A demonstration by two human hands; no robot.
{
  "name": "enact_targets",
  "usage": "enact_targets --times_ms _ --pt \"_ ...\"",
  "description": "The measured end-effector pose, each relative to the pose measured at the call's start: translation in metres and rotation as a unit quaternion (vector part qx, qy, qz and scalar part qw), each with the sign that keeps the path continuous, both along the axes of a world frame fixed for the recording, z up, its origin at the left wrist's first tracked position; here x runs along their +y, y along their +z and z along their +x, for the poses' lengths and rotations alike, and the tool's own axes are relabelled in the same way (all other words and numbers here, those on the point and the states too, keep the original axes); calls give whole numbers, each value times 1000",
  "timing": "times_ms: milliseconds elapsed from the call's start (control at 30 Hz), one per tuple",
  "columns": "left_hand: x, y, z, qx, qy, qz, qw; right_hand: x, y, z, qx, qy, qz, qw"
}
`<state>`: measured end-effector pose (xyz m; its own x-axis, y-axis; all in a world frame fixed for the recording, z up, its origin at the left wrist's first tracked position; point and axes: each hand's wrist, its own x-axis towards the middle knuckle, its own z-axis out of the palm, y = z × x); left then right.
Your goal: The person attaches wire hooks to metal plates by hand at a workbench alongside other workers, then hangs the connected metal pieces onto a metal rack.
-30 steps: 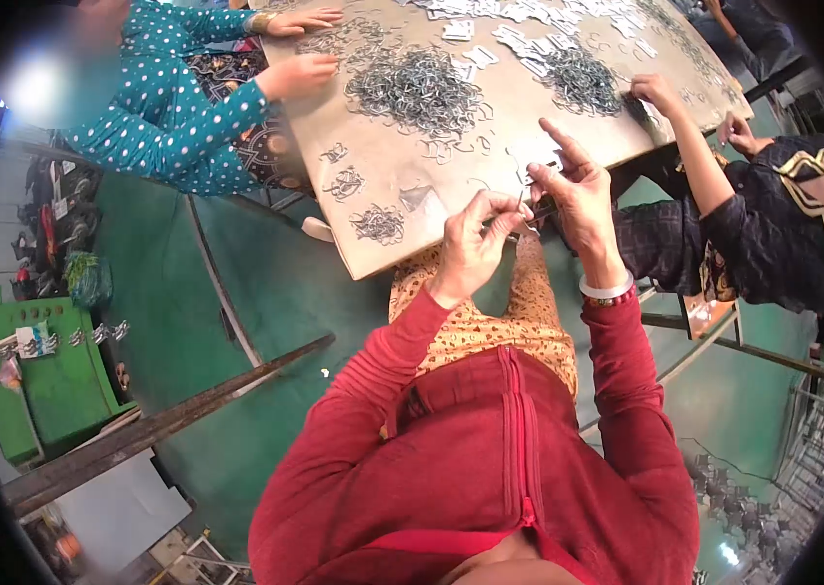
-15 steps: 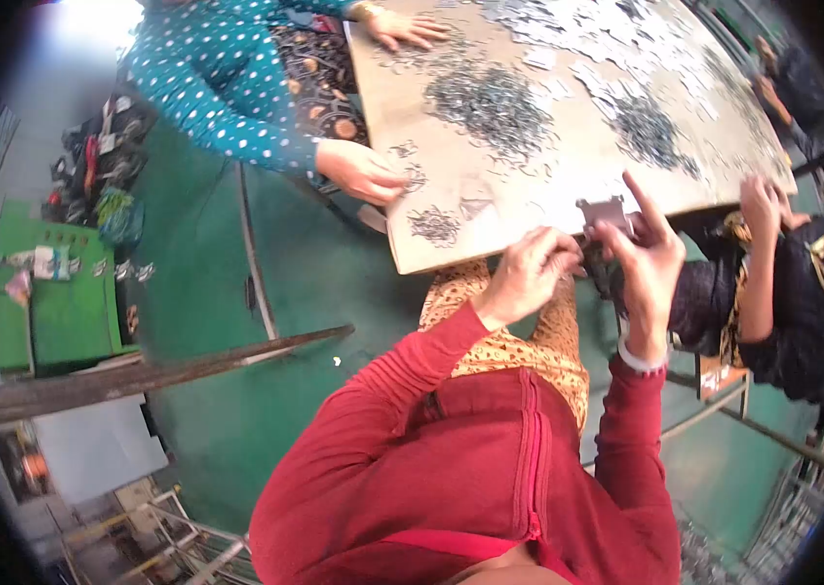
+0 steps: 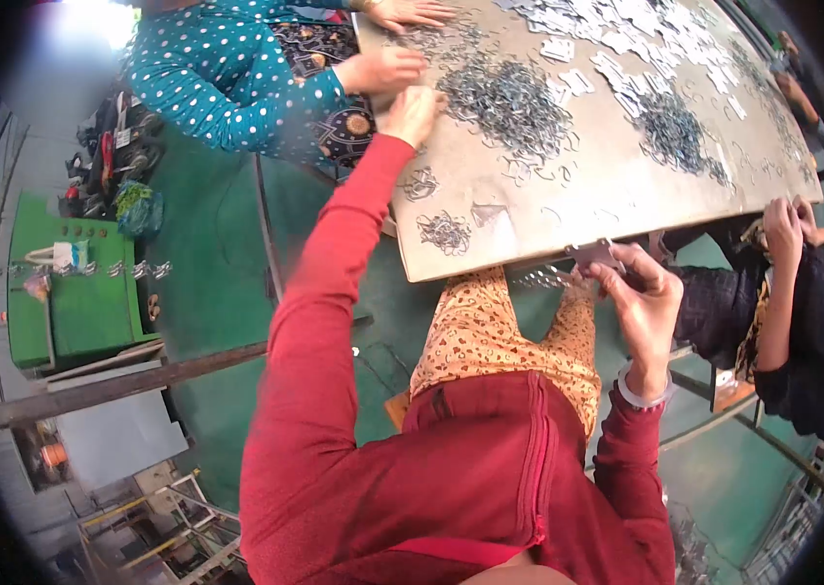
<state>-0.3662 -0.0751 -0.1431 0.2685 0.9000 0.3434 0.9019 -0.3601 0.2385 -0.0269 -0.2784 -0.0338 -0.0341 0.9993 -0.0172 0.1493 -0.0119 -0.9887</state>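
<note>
My right hand (image 3: 644, 292) grips a small flat grey metal plate (image 3: 595, 255) with notched corners, between thumb and fingers, just off the table's near edge. A row of thin shiny pieces (image 3: 543, 277) shows below and left of the plate; whether they are joined to it I cannot tell. My left hand (image 3: 412, 115) is stretched out over the table's left side, fingers drawn together beside the big pile of small wire clips (image 3: 514, 107). What its fingertips hold is hidden. Nearer the edge lies a small heap of clips (image 3: 444, 234).
A co-worker in a dotted teal sleeve (image 3: 222, 78) has a hand (image 3: 384, 70) close to my left hand. Farther back on the table (image 3: 616, 200) lie many pale flat plates (image 3: 626, 49) and another clip pile (image 3: 675, 132). Another person's hands (image 3: 787, 222) are at the right edge.
My left hand has left the plate and moved forward and left to the clips. My right hand, still holding the plate, has come slightly lower. The co-worker's near hand has moved back.
</note>
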Motion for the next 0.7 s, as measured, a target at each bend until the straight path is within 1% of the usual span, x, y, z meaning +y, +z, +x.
enact_targets --times_ms 33,67,100,133,167,200,233,267,333,367,400,433,467,500,533,567,600,667,700 --pt "21 -23 -14 59 -5 9 998 0 -1 2 23 -3 -5 1000" --pt "35 -46 -25 114 -16 11 993 2 4 1 -12 -9 -3 1000" --pt "35 -49 -24 149 -6 23 989 5 10 5 -70 15 -4 997" --pt "33 -44 -23 183 0 33 983 5 12 5 -72 8 -5 997" --pt "29 -41 -25 161 -38 55 985 6 18 3 -27 4 -23 999" --pt "28 -36 -28 138 -73 84 984 8 12 6 -35 -8 2 999" --pt "26 -37 -32 97 -73 112 986 9 12 6 -14 -6 -1 1000" --pt "24 -34 -30 57 -70 143 986 11 12 8 31 29 19 999" --pt "-4 1 -8 49 21 104 993 8 7 11 -9 -4 41 999" --pt "-22 17 7 -73 48 30 996 5 16 8 66 -11 3 998" --pt "-44 34 30 -329 -7 -56 943 3 25 7 143 -17 -31 989" --pt "-61 51 51 -447 -72 -111 885 8 6 9 60 15 114 992" --pt "-87 70 72 -481 -133 -147 854 7 -2 14 52 32 103 993" --pt "-108 89 92 -478 -172 -201 838 7 -6 17 61 29 75 995" --pt "-120 95 110 -525 -216 -237 789 8 -10 19 70 28 48 996" --pt "-133 102 126 -526 -225 -275 773 8 -15 20 58 17 44 997" --pt "-146 112 141 -551 -236 -309 738 8 -17 20 77 17 48 996" --pt "-157 119 162 -541 -250 -330 732 6 -20 21 71 4 43 997" --pt "-159 119 165 -551 -262 -330 721 3 -26 18 94 0 58 994"
